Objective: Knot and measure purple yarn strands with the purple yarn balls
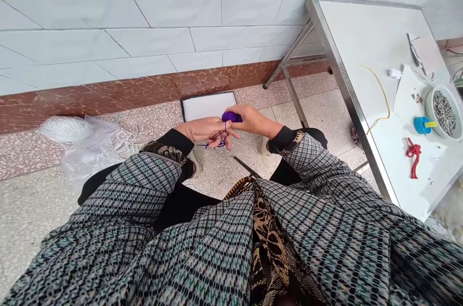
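Just in front of my knees, a small ball of purple yarn (230, 116) is gripped by the fingers of my right hand (253, 121). Close beside it, my left hand (204, 129) has its thumb up against the ball, and a purple strand runs down across its fingers. Some of those fingers are bent and some stretched out. Loose purple yarn hangs below and to the left of the fingers. The fingers overlap, so the exact grip on the strand is partly hidden.
White yarn (65, 129) and a clear plastic bag (85, 161) lie on the floor at left. A black-edged white board (208, 106) is by the wall. The metal-framed table (361, 36) at right bears a bowl (430, 108), a blue container (420, 125) and red cord (413, 156).
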{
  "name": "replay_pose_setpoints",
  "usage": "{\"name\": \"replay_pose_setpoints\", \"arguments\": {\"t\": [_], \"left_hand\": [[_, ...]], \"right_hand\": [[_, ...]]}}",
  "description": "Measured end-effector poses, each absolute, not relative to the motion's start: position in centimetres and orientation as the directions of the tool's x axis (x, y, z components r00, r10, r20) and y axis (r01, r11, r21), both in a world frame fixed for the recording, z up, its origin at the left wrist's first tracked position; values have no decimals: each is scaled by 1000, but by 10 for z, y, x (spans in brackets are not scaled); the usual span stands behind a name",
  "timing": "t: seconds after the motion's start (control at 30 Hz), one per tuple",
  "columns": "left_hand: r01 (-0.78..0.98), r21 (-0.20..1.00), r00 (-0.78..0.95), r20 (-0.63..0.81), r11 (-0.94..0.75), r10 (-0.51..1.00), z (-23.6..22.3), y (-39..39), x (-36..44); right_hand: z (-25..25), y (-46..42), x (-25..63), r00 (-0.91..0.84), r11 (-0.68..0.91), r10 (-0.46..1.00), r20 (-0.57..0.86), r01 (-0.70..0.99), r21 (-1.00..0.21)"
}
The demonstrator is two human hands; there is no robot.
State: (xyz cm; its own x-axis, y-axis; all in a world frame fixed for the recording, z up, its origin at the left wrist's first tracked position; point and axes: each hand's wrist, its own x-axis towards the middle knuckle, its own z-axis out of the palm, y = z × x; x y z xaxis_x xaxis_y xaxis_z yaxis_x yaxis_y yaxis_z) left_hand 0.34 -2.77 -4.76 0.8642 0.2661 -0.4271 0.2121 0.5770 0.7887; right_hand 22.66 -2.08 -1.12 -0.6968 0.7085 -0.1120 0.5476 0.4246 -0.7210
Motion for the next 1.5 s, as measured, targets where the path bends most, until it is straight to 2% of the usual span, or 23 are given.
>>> {"name": "replay_pose_setpoints", "arguments": {"t": [0.13,0.37,0.53,0.63,0.73,0.8,0.9,0.97,1.03,1.17,1.37,1.43,1.5], "left_hand": [[282,794,874,-444,539,197,-38,-27,2],[283,811,869,-443,513,221,-35,-23,2],[261,783,876,-438,564,202,-40,-20,0],[233,776,875,-430,587,221,-38,-21,2],[115,781,849,-397,613,347,-33,-23,7],[-7,805,767,-376,593,519,-30,-25,11],[-154,853,503,-367,499,782,-26,-28,20],[-204,866,320,-381,456,867,-26,-28,26],[-219,872,211,-395,437,894,-25,-28,31],[-147,909,169,-365,389,916,-26,-26,39],[26,974,120,-228,227,966,-35,-24,42],[16,968,122,-252,251,960,-37,-23,43],[-54,937,141,-336,346,931,-38,-23,44]], "right_hand": [[-11,-30,224,-684,441,720,-117,581,-684],[-18,-46,220,-590,410,796,-137,691,-596],[-26,-43,218,-599,421,796,-90,653,-629],[-30,-37,217,-559,370,824,-91,653,-661],[-31,-26,220,-451,259,887,-101,667,-699],[-30,-18,223,-363,166,925,-114,654,-738],[-24,-10,228,-296,49,941,-166,601,-798],[-19,-9,229,-309,12,930,-200,569,-823],[-15,-11,228,-357,-21,900,-252,540,-841],[-16,-14,226,-461,-123,809,-363,471,-873],[-32,-16,223,-476,-211,796,-374,361,-908],[-31,-18,223,-517,-235,780,-351,278,-931],[-24,-20,222,-525,-273,786,-326,179,-945]]}}
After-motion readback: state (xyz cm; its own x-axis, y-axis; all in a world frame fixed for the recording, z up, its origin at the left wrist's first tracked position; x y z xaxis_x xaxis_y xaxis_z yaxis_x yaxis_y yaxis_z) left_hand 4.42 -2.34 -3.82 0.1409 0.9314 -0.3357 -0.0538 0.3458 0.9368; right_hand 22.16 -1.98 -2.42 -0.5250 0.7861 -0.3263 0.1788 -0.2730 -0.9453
